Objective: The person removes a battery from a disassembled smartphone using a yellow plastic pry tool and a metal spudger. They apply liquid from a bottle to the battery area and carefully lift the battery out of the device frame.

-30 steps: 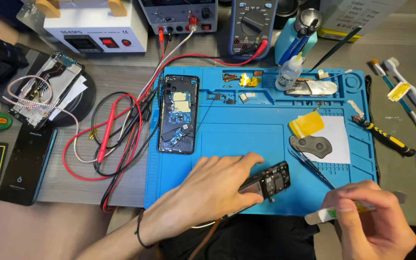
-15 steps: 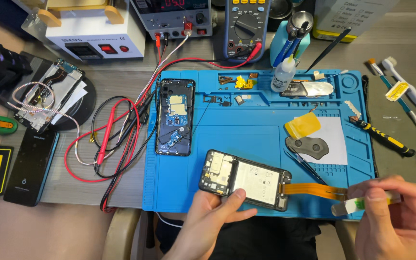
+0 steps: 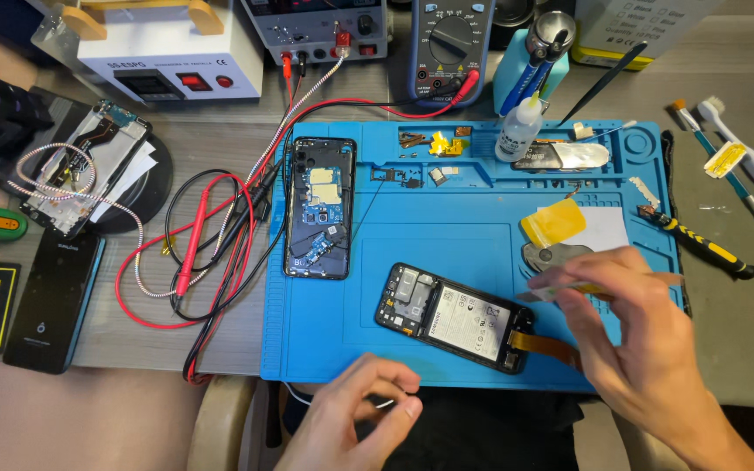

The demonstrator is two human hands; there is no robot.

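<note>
An opened black phone (image 3: 455, 316), battery and boards exposed, lies flat and slanted on the blue work mat (image 3: 447, 196). An orange flex cable (image 3: 544, 343) trails from its right end. My right hand (image 3: 634, 349) hovers over that end, pinching a thin pale flat tool (image 3: 608, 283) that points right. My left hand (image 3: 351, 423) sits at the mat's near edge, clear of the phone, with fingers curled and thumb against forefinger. Nothing shows in it.
A second opened phone (image 3: 318, 208) lies upright on the mat's left. Red and black probe leads (image 3: 202, 244) coil beside it. A multimeter (image 3: 451, 48), power supply (image 3: 320, 26) and white box (image 3: 167, 61) line the back. A screwdriver (image 3: 700, 244) lies at the right.
My left hand has let go of the opened phone, which now rests on the mat. My right hand has moved up and left with the tool, over the phone's right end.
</note>
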